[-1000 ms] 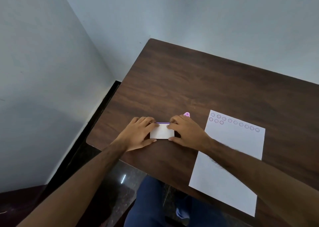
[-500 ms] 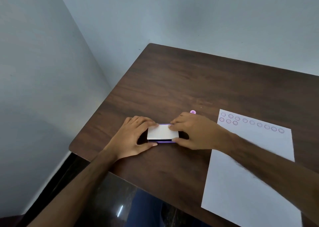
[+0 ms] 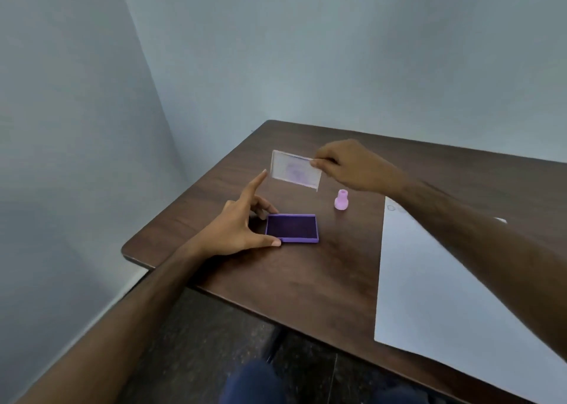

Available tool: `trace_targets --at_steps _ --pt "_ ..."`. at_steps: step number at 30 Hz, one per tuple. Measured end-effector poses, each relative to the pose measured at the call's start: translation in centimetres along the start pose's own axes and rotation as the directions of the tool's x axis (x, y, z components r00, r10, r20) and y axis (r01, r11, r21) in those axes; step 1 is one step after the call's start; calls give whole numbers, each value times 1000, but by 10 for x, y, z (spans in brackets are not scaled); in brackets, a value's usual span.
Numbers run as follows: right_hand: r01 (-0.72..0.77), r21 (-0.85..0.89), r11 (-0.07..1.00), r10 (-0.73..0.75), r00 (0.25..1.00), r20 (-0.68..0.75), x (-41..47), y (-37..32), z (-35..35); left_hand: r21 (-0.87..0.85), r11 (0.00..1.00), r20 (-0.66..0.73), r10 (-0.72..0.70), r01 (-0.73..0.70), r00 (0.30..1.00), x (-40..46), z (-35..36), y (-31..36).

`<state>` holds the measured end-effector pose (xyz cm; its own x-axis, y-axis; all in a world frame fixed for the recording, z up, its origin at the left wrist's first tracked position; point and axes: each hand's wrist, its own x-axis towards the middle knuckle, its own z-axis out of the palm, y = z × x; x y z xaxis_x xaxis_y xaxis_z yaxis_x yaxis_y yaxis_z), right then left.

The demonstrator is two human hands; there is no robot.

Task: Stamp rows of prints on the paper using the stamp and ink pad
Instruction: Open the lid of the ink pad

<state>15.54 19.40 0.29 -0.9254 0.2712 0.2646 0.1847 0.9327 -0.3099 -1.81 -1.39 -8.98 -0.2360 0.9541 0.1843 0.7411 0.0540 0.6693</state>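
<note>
The purple ink pad (image 3: 291, 228) lies uncovered on the brown table (image 3: 322, 274), its dark inked face up. My left hand (image 3: 242, 225) rests at its left end, thumb and a finger touching the case, index finger raised. My right hand (image 3: 352, 167) pinches the clear lid (image 3: 295, 170) by its right edge and holds it in the air above and behind the pad. A small pink stamp (image 3: 341, 199) stands upright on the table just right of the pad. The white paper (image 3: 435, 281) lies at the right, partly hidden by my right forearm.
The table sits in a corner between pale walls, with its left edge and rounded near-left corner (image 3: 129, 250) close to my left forearm. Dark floor and my blue-clad knees (image 3: 254, 385) show below the near edge.
My right hand has lifted the lid off the ink pad and raised it up and back. My left hand stayed at the pad's left end. The camera view has shifted.
</note>
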Motion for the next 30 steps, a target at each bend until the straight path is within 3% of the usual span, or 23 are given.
trace_targets --at_steps 5,12,16,19,21,22,26,30 --pt "-303 -10 953 303 953 -6 6 -17 18 62 997 -13 54 -53 998 -4 1 7" --pt "-575 187 797 560 818 129 5 -32 48 178 981 -28 88 -82 996 -11 -1 11" --pt "-564 273 779 551 824 131 -1 -35 47 216 968 -38 136 -125 990 -12 1 10" --pt "-446 95 890 454 885 -98 -9 -23 31 254 955 -30 164 -151 986 -9 2 5" --pt "-415 36 909 411 882 -231 -17 -11 23 275 949 -30 170 -155 985 -7 4 5" --pt "-424 -3 906 411 880 -238 -21 -4 22 280 948 -29 166 -151 986 -6 5 5" --pt "-474 -109 874 474 880 -23 -33 15 35 304 946 -49 132 -111 990 -3 12 5" --pt "-453 -22 891 451 891 -52 -35 21 54 313 945 -70 120 -93 990 1 24 9"
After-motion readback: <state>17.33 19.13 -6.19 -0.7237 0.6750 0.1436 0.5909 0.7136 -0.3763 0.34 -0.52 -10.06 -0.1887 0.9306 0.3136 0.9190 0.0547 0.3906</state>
